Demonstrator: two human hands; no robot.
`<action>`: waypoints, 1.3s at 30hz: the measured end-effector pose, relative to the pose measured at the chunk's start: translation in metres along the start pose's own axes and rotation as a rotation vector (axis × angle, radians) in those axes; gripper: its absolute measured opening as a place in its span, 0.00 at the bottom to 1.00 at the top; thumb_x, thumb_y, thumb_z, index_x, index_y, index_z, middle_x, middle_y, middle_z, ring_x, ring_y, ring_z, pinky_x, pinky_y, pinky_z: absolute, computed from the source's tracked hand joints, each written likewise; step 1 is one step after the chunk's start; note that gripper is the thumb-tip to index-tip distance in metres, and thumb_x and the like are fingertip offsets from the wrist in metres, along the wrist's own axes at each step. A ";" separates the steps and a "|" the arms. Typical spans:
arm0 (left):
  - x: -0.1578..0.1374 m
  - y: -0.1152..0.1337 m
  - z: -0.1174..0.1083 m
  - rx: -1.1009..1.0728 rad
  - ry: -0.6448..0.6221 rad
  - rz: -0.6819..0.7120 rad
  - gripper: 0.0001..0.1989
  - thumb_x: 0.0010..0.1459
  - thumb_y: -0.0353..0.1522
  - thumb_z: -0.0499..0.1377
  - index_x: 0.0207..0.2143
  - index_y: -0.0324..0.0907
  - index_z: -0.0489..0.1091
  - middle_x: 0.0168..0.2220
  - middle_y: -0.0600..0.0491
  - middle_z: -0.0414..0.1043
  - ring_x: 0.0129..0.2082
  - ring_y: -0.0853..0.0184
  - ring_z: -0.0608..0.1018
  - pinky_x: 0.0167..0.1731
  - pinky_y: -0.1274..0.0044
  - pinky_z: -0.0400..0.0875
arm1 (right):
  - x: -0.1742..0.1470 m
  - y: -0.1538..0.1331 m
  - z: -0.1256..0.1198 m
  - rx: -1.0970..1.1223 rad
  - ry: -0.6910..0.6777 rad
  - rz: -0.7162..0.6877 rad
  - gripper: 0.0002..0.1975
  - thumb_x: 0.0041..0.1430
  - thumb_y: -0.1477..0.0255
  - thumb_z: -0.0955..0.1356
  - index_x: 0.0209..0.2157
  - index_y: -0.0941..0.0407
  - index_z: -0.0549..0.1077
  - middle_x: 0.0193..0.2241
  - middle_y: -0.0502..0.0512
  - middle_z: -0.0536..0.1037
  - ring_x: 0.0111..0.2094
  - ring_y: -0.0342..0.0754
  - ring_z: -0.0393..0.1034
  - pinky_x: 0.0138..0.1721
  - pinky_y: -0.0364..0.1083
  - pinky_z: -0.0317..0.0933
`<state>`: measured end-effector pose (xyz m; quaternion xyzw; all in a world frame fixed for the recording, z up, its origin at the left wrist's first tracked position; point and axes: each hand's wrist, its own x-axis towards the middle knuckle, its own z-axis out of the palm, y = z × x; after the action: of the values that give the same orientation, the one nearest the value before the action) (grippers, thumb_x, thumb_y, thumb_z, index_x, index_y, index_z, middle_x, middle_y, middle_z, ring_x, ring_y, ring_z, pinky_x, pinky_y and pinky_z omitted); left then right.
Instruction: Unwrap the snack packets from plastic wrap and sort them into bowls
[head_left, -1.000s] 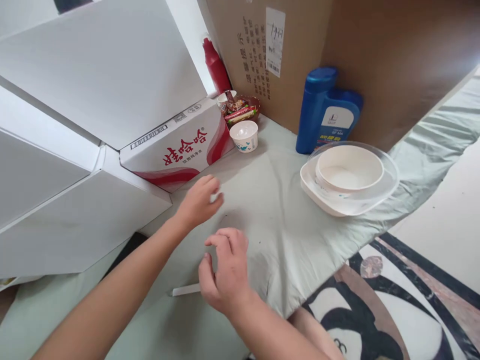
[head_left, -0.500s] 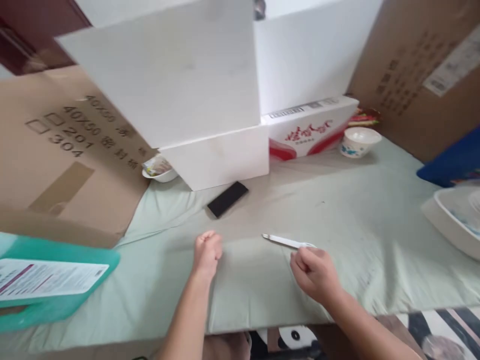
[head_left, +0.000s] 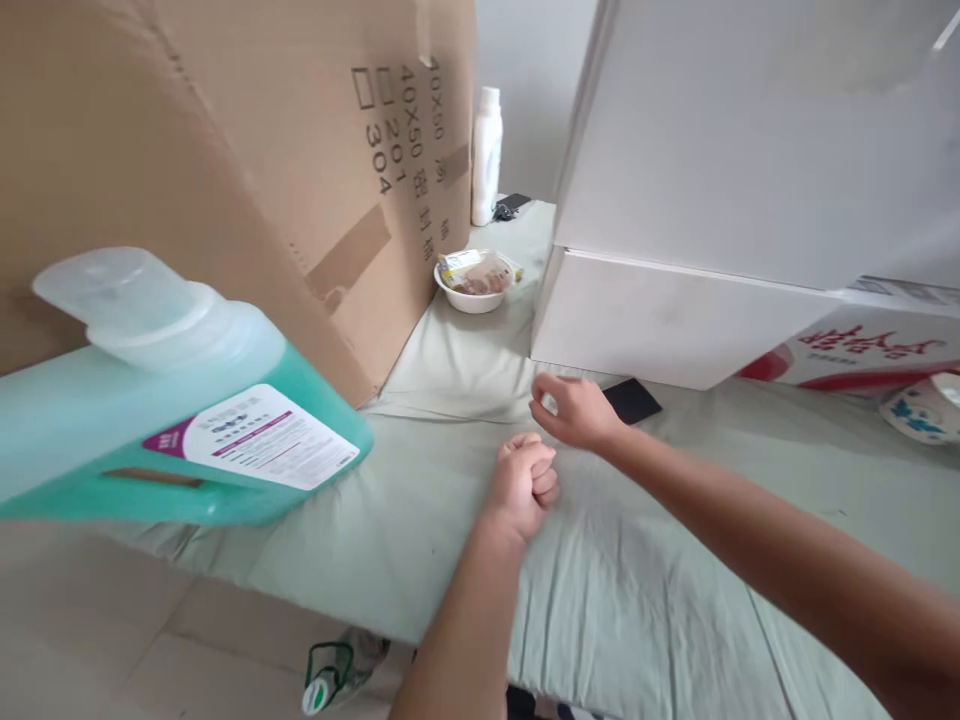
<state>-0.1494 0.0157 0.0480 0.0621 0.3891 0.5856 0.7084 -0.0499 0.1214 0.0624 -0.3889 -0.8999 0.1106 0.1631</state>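
Fingers (head_left: 546,487) of your left hand (head_left: 520,486) are curled into a fist and those of your right hand (head_left: 574,411) close into a small ring, both apparently empty. Just right of them, the black slab (head_left: 636,400) lies flat on the cloth (head_left: 435,470), probably for steadiness.

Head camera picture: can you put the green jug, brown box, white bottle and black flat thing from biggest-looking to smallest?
1. Brown box
2. Green jug
3. White bottle
4. Black flat thing, though the right hand hides part
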 end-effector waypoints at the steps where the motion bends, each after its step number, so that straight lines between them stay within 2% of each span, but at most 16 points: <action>1: 0.000 0.005 -0.005 -0.023 -0.012 -0.011 0.27 0.33 0.29 0.62 0.18 0.45 0.39 0.12 0.68 0.37 0.11 0.82 0.42 0.12 0.83 0.35 | 0.033 -0.003 0.006 -0.018 -0.019 0.000 0.09 0.59 0.71 0.64 0.40 0.56 0.73 0.34 0.56 0.78 0.27 0.46 0.68 0.31 0.45 0.58; 3: 0.000 0.013 -0.014 -0.063 -0.007 -0.032 0.29 0.32 0.29 0.62 0.19 0.45 0.38 0.12 0.68 0.37 0.11 0.83 0.41 0.13 0.82 0.33 | 0.094 -0.008 0.017 -0.088 -0.048 0.005 0.18 0.59 0.74 0.63 0.50 0.59 0.71 0.48 0.65 0.77 0.38 0.51 0.73 0.38 0.47 0.63; 5: 0.001 0.020 -0.020 -0.103 0.015 -0.059 0.30 0.31 0.28 0.62 0.19 0.45 0.37 0.12 0.68 0.36 0.11 0.83 0.41 0.14 0.82 0.33 | 0.145 -0.011 0.027 -0.187 -0.056 -0.004 0.24 0.59 0.77 0.63 0.58 0.60 0.67 0.57 0.68 0.72 0.50 0.57 0.71 0.45 0.50 0.64; 8: 0.002 0.024 -0.023 -0.141 0.027 -0.095 0.28 0.31 0.27 0.60 0.19 0.44 0.37 0.13 0.68 0.36 0.11 0.82 0.41 0.15 0.82 0.33 | 0.196 -0.016 0.045 -0.289 -0.088 0.013 0.27 0.58 0.80 0.63 0.60 0.62 0.66 0.58 0.69 0.72 0.57 0.59 0.67 0.53 0.52 0.61; 11: 0.003 0.024 -0.021 -0.110 0.028 -0.107 0.23 0.31 0.28 0.58 0.19 0.44 0.40 0.13 0.67 0.37 0.12 0.82 0.42 0.15 0.82 0.34 | 0.216 -0.020 0.060 -0.320 -0.098 0.042 0.23 0.59 0.79 0.64 0.56 0.64 0.69 0.55 0.71 0.74 0.55 0.61 0.67 0.55 0.54 0.58; 13: 0.003 0.023 -0.020 -0.085 0.027 -0.106 0.22 0.31 0.28 0.58 0.18 0.45 0.41 0.14 0.67 0.38 0.12 0.82 0.43 0.15 0.82 0.35 | 0.214 -0.023 0.063 -0.343 -0.095 0.040 0.18 0.61 0.76 0.64 0.52 0.64 0.72 0.53 0.73 0.75 0.54 0.62 0.68 0.56 0.56 0.55; 16: 0.004 0.024 -0.022 -0.099 0.014 -0.089 0.24 0.33 0.29 0.60 0.18 0.45 0.41 0.14 0.66 0.39 0.12 0.82 0.44 0.14 0.82 0.36 | 0.189 -0.029 0.058 -0.371 -0.117 -0.023 0.14 0.66 0.74 0.61 0.46 0.61 0.76 0.48 0.69 0.78 0.51 0.59 0.69 0.55 0.55 0.54; 22: 0.000 0.029 -0.028 -0.186 -0.021 -0.010 0.24 0.34 0.28 0.60 0.19 0.45 0.41 0.14 0.67 0.37 0.11 0.82 0.43 0.13 0.82 0.34 | 0.082 -0.039 0.035 -0.356 -0.169 -0.188 0.12 0.66 0.73 0.62 0.41 0.57 0.77 0.41 0.60 0.80 0.45 0.53 0.71 0.46 0.50 0.57; 25: -0.008 0.032 -0.028 -0.234 -0.123 0.047 0.26 0.36 0.29 0.61 0.19 0.44 0.40 0.14 0.66 0.37 0.12 0.82 0.42 0.13 0.83 0.35 | 0.032 -0.035 0.020 -0.295 -0.196 -0.269 0.09 0.63 0.76 0.64 0.38 0.56 0.78 0.37 0.59 0.80 0.42 0.51 0.71 0.44 0.49 0.57; 29: -0.023 0.027 -0.023 -0.217 -0.281 0.070 0.27 0.41 0.28 0.63 0.20 0.44 0.40 0.15 0.66 0.36 0.13 0.81 0.41 0.13 0.83 0.36 | -0.004 -0.029 -0.016 -0.212 -0.376 -0.327 0.12 0.58 0.81 0.64 0.34 0.55 0.78 0.35 0.56 0.80 0.39 0.48 0.71 0.42 0.47 0.59; 32: -0.030 0.020 -0.019 -0.228 -0.316 0.053 0.27 0.42 0.26 0.62 0.21 0.44 0.39 0.17 0.65 0.33 0.13 0.80 0.40 0.14 0.83 0.36 | -0.011 -0.034 -0.047 -0.265 -0.443 -0.395 0.12 0.60 0.79 0.63 0.33 0.55 0.77 0.32 0.53 0.80 0.33 0.45 0.69 0.37 0.46 0.57; 34: -0.031 0.017 -0.016 -0.261 -0.319 0.051 0.28 0.42 0.26 0.61 0.21 0.44 0.38 0.18 0.65 0.31 0.14 0.80 0.40 0.14 0.83 0.37 | -0.006 -0.042 -0.063 -0.321 -0.376 -0.438 0.12 0.62 0.76 0.62 0.32 0.56 0.77 0.29 0.53 0.77 0.30 0.43 0.67 0.36 0.46 0.56; 36: -0.031 0.016 -0.013 -0.274 -0.361 0.045 0.28 0.43 0.27 0.62 0.22 0.44 0.38 0.19 0.65 0.31 0.15 0.80 0.40 0.15 0.84 0.38 | 0.012 -0.053 -0.071 -0.336 -0.258 -0.419 0.14 0.64 0.74 0.60 0.33 0.59 0.77 0.29 0.53 0.76 0.32 0.42 0.67 0.36 0.45 0.56; 39: -0.032 0.014 -0.010 -0.256 -0.486 0.036 0.28 0.43 0.28 0.63 0.20 0.44 0.39 0.18 0.65 0.32 0.15 0.81 0.40 0.15 0.84 0.37 | 0.064 -0.064 -0.065 -0.338 -0.138 -0.275 0.17 0.67 0.75 0.57 0.39 0.63 0.76 0.36 0.57 0.76 0.38 0.45 0.69 0.41 0.47 0.59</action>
<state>-0.1673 -0.0114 0.0641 0.1178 0.1294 0.6102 0.7727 -0.1090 0.1303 0.1567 -0.2759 -0.9593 -0.0384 0.0472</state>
